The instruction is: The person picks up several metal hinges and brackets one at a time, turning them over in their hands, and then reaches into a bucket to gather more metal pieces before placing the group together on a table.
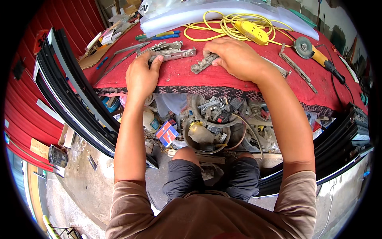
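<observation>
My left hand (pixel 144 75) is closed on the near end of a grey metal hinge (pixel 177 55), thumb on top, at the left of the red-covered table (pixel 175 77). More metal hinge parts (pixel 169 45) lie just behind it, overlapping. To the right, my right hand (pixel 234 57) is curled round a second metal hinge (pixel 202 65), whose worn, dirty end points toward the left hand. Its far part is hidden under the fingers. The two held pieces are a small gap apart. Another long metal hinge (pixel 297 67) lies to the right of my right arm.
Behind the hands lie a yellow extension cord (pixel 251 32), clear plastic sheeting (pixel 175 22) and blue-handled tools (pixel 165 37). An angle grinder (pixel 318 55) rests at right. Black metal profiles (pixel 75 91) lean at left, others (pixel 338 139) at right. A scrap-filled metal basin (pixel 191 145) stands below.
</observation>
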`<state>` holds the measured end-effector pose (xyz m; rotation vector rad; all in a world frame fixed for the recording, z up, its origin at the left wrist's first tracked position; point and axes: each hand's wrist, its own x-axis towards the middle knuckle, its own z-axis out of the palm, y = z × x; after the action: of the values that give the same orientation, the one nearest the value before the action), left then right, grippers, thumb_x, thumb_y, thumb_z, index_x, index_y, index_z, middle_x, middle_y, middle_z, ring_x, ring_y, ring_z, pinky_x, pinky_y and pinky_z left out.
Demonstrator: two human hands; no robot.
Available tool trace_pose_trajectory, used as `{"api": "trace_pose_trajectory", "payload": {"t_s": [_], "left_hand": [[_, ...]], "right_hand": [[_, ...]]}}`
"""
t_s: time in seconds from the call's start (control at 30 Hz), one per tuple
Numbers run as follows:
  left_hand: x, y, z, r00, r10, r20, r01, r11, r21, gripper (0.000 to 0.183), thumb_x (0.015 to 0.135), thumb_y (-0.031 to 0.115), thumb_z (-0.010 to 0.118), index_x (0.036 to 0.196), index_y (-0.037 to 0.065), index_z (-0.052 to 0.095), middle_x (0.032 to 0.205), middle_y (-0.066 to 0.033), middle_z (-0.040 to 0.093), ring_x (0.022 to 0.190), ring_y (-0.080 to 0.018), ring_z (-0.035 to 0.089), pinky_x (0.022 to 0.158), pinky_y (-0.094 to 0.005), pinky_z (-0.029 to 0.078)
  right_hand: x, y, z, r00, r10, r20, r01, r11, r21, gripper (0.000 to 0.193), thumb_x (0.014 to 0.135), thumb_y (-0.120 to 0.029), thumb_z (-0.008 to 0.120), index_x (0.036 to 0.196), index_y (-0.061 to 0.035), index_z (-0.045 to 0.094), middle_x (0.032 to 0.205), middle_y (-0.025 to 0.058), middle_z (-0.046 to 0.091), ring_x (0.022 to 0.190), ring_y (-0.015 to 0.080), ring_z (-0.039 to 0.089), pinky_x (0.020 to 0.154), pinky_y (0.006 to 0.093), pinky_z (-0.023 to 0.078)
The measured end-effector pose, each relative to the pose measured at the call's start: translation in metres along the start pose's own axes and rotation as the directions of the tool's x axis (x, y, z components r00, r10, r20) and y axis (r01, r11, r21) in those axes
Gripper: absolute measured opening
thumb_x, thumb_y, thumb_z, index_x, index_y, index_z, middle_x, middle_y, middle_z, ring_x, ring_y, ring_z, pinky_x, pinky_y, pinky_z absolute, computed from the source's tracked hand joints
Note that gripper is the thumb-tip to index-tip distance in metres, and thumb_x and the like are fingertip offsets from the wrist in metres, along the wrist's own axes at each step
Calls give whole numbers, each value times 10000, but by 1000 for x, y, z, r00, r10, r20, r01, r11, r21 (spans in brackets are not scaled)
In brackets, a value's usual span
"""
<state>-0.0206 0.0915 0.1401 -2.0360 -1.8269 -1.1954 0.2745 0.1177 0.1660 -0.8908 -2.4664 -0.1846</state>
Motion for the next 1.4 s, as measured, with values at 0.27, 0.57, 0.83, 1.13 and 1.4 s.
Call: {"api": "trace_pose_trajectory", "payload": {"t_s": [0.27, 0.57, 0.83, 1.13, 1.4], "left_hand": [[5, -15, -4, 988, 95, 120, -77, 985, -153, 286, 1002, 257, 667, 1151, 27, 749, 1172, -217, 719, 1115, -401, 671, 959, -461, 507], [0, -9, -3, 983, 178, 32, -171, 972, -163, 254, 907, 114, 764, 1154, 53, 780, 1119, -202, 728, 1106, -386, 656, 989, -441, 499], [-2, -6, -8, 989, 143, 40, -137, 981, -136, 278, 912, 86, 752, 1186, 40, 757, 1066, -193, 687, 1064, -377, 646, 962, -449, 489], [-15, 42, 1, 951, 290, -106, -309, 878, -365, 233, 963, 30, 681, 1191, 29, 731, 1034, -134, 679, 996, -280, 642, 946, -373, 495], [-9, 61, 5, 969, 189, -160, -240, 877, -415, 357, 874, -20, 782, 1218, 28, 698, 1038, -102, 681, 1010, -222, 674, 925, -338, 533]], "right_hand": [[-9, -9, -6, 999, -29, 28, 25, 991, 128, 281, 892, -17, 701, 1164, -76, 668, 1206, 123, 685, 1172, 371, 631, 969, 467, 517], [-11, -8, -7, 1000, -26, 17, 20, 958, 285, 250, 970, -204, 619, 1126, -22, 691, 1166, 182, 686, 1137, 385, 640, 983, 476, 505], [-6, -16, -11, 974, 215, -66, -207, 972, 108, 426, 990, -425, 681, 1126, -21, 676, 1076, 160, 688, 981, 320, 656, 896, 437, 521], [0, -22, -13, 969, 222, -109, -144, 866, 478, 413, 904, -340, 804, 1139, -15, 708, 943, 133, 722, 884, 248, 680, 810, 383, 526], [0, -20, -20, 908, 180, -378, -52, 944, 326, 274, 820, -185, 860, 1018, -38, 742, 949, 120, 747, 871, 271, 708, 795, 370, 537]]}}
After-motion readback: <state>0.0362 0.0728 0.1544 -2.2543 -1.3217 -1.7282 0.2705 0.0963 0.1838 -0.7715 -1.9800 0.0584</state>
